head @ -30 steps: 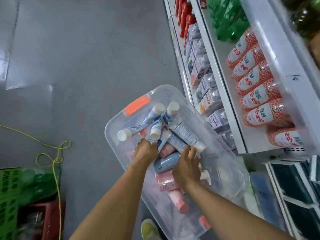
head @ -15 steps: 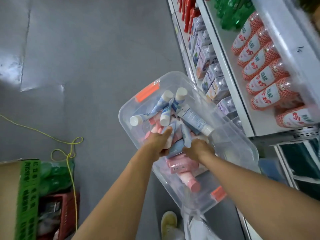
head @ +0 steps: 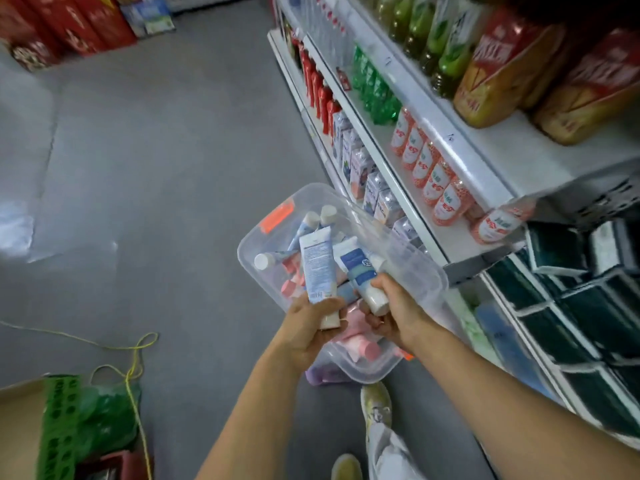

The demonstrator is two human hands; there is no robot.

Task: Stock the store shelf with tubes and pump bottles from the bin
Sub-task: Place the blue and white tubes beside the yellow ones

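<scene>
A clear plastic bin (head: 412,271) with orange handles sits on the floor beside the store shelf (head: 460,247). Inside lie several blue-and-white tubes (head: 273,258) and pink tubes (head: 360,344). My left hand (head: 311,327) grips a white-and-blue tube (head: 317,268) by its cap end, raised above the bin. My right hand (head: 394,313) grips a second blue-and-white tube (head: 360,271) the same way, just right of the first. Both tubes point their flat ends away from me.
The shelf on the right carries red-netted bottles (head: 436,188), cartons (head: 374,192), green bottles and dark boxes (head: 568,299) lower down. A green-and-brown cardboard box (head: 52,427) and yellow cord (head: 135,362) lie at lower left. My shoes (head: 375,403) stand near the bin.
Both hands have come up out of the bin, each lifting a tube it took hold of. The camera has tilted up and shows more of the shelf and aisle.
</scene>
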